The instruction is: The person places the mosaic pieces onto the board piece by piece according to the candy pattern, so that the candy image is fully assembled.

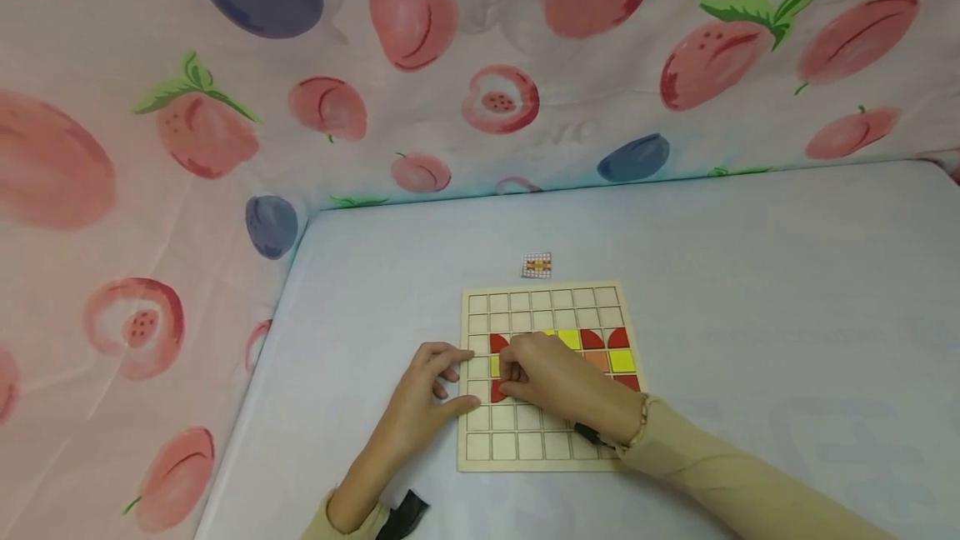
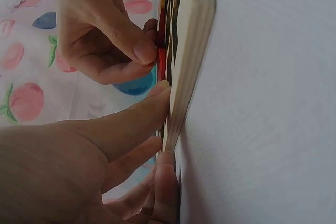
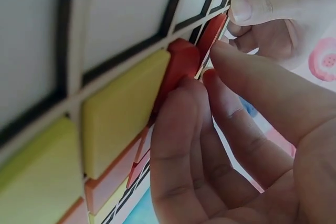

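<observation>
A square wooden grid board (image 1: 517, 444) lies on the table, with red, yellow and orange tiles in its middle rows. My left hand (image 1: 420, 390) rests at the board's left edge, thumb and forefinger extended onto the rim. Over the left part of the pattern, my right hand (image 1: 566, 377) has curled fingers and thumb at a red tile (image 1: 498, 392) in the lower coloured row. In the right wrist view its fingertips lie close to that red tile (image 3: 212, 32) and another red tile beside a yellow tile (image 3: 123, 114). My right hand hides several middle squares.
A small pattern card (image 1: 537, 265) lies just beyond the board's far edge. The table (image 1: 750, 298) has a pale cover. Fruit-printed cloth (image 1: 337, 173) rises at the back and left. A black strap (image 1: 405, 515) is at my left wrist.
</observation>
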{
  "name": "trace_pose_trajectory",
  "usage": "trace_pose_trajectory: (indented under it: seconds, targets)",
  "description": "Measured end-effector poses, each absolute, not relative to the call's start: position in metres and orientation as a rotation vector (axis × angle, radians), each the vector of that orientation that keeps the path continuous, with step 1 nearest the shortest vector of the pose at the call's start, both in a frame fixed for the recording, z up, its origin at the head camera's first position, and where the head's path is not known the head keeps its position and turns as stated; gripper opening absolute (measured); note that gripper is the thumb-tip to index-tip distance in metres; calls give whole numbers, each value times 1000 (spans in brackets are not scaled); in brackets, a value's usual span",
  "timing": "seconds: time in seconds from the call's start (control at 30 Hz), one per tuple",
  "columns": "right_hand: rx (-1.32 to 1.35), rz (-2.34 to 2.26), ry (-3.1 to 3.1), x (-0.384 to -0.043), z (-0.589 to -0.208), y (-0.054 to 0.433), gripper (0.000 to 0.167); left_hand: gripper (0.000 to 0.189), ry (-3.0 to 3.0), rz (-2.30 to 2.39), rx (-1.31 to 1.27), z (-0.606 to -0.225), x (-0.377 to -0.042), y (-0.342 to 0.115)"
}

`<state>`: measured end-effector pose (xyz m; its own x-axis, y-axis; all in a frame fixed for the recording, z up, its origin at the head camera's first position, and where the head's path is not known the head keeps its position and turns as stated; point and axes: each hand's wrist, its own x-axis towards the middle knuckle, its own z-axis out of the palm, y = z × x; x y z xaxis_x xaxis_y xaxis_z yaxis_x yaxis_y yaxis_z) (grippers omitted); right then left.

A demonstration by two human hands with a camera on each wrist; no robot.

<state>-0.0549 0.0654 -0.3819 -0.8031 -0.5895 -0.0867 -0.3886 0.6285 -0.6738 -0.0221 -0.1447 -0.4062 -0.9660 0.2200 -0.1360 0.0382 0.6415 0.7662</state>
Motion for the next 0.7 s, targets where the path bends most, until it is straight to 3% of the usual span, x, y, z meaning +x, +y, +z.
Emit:
trace_pose_trajectory:
  seconds: [0.37, 0.7]
  targets:
    - [-814, -941, 2575, -52, -383, 68, 19, 53, 2654, 1219, 231, -407, -21, -146]
    - [-934, -833, 2734, -47, -369, 88, 8, 45, 2679, 1171, 244, -399, -21, -146]
